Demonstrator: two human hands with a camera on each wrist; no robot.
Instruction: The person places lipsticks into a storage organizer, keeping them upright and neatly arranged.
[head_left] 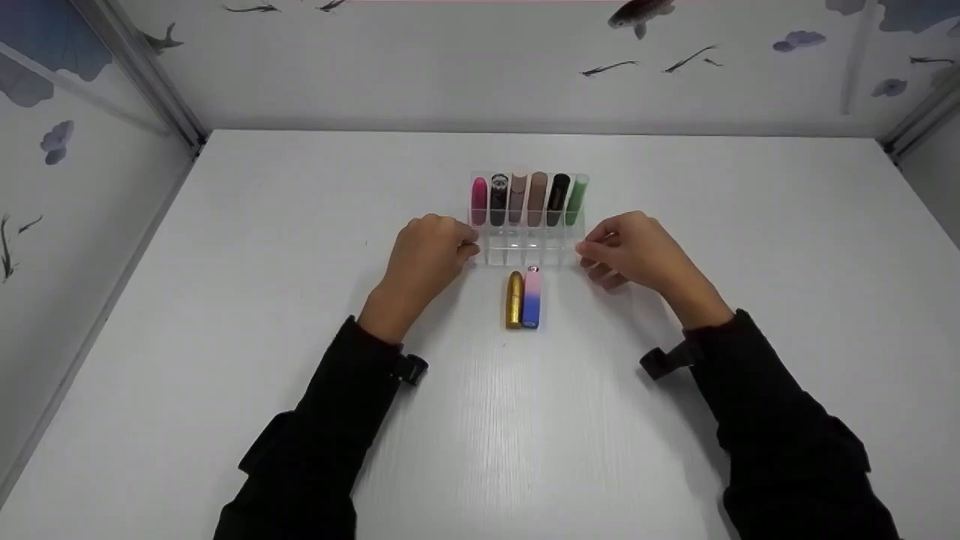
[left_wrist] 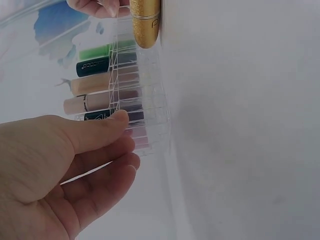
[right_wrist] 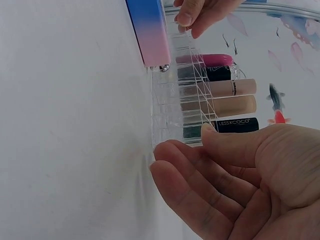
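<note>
White tabletop (head_left: 495, 435), lightly streaked with grain, spreads under everything, and at its near side two black sleeves (head_left: 307, 435) reach forward and lean inward toward the middle. Beyond the cuffs a gold tube (head_left: 514, 300) and a pink-and-blue tube (head_left: 531, 300) lie side by side, their long axes pointing away from the person, the gold one on the left with its rounded end foremost. Just past them is the clear holder (head_left: 517, 256), its long axis running crosswise, at right angles to the two tubes and squarely between the left hand (head_left: 426, 255) and the right hand (head_left: 636, 251). Neither hand is nearer to it: each is at one short end, wrist angled inward, with the thumb and bent fingers brought narrowly together at the clear edge in what looks like a light pinch; how firm it is, I cannot tell. Of the two loose tubes, the gold one is closer to the left hand, the pink-and-blue one to the right. In the holder's far row, left to right, stand a pink, a black, a mauve, a tan, another black and a green tube (head_left: 577, 199). Behind the table rises a pale panel (head_left: 450, 75) printed with fish and petals
</note>
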